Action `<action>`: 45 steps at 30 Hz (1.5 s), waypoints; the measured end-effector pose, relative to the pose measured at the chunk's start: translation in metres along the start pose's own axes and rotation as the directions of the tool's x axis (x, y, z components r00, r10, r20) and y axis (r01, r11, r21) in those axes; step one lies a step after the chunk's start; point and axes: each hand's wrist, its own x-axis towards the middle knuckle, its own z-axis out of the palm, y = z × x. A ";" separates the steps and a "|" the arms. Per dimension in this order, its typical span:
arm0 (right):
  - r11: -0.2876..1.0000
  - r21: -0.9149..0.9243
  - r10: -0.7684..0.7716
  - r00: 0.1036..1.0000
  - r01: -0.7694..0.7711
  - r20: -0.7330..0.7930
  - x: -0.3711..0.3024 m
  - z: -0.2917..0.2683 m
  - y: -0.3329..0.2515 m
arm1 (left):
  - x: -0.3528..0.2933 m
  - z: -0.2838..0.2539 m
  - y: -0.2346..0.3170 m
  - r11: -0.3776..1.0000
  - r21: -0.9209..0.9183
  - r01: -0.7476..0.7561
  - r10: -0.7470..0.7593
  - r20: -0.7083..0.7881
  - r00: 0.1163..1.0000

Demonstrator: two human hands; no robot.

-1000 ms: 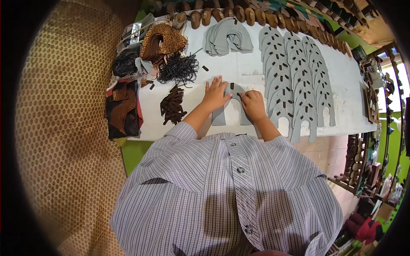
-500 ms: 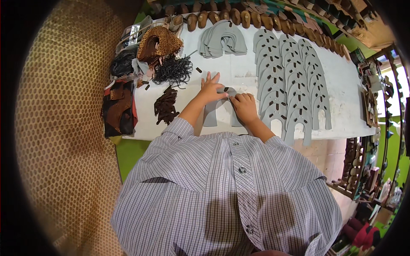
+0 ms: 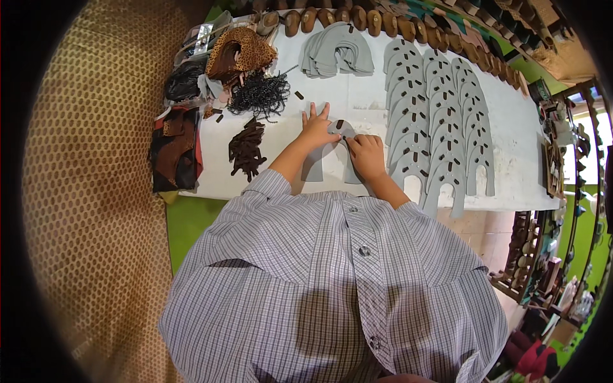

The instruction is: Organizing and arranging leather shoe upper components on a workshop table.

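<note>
Hands on grey cutout, left hand flat open, right hand pinching dark tab.

One head-worn fisheye view looks steeply down over the shirt at the near desk.

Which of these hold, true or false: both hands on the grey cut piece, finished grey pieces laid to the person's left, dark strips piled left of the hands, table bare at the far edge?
1. Both hands rest on the grey cut piece: true; left hand lies flat, right hand by the small brown tab.
2. Overlapped grey pieces lie to the left: false, to the right.
3. Dark strips sit left of the hands: true.
4. Far edge bare: false, brown soles line it.
</note>
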 end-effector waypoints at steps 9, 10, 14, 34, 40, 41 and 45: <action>1.000 -0.013 -0.002 1.000 0.002 0.003 0.002 0.001 -0.002 | 0.003 -0.002 0.004 0.999 0.028 0.046 -0.048 0.058 0.997; 1.000 -0.014 -0.002 1.000 0.002 0.003 0.002 0.002 -0.001 | 0.003 -0.001 0.004 0.999 0.027 0.045 -0.047 0.058 0.997; 0.999 -0.031 0.020 1.000 -0.020 -0.010 0.001 0.003 -0.002 | 0.003 0.002 0.003 0.999 0.013 0.038 -0.039 0.034 0.999; 0.992 -0.125 -0.007 1.000 0.006 -0.001 0.003 0.009 -0.005 | 0.006 0.012 -0.003 0.999 -0.024 0.035 -0.037 -0.073 0.997; 0.958 -0.286 0.048 0.994 -0.017 0.099 0.001 0.006 -0.020 | 0.009 0.010 -0.002 0.997 0.015 0.075 -0.075 0.000 0.997; 0.950 -0.313 0.059 0.991 -0.019 0.118 -0.001 0.007 -0.022 | 0.009 0.010 -0.002 0.997 -0.004 0.078 -0.078 0.000 0.997; 0.944 -0.324 0.105 0.985 -0.056 0.136 -0.004 0.005 -0.029 | 0.010 0.010 -0.002 0.997 -0.001 0.081 -0.081 0.030 0.996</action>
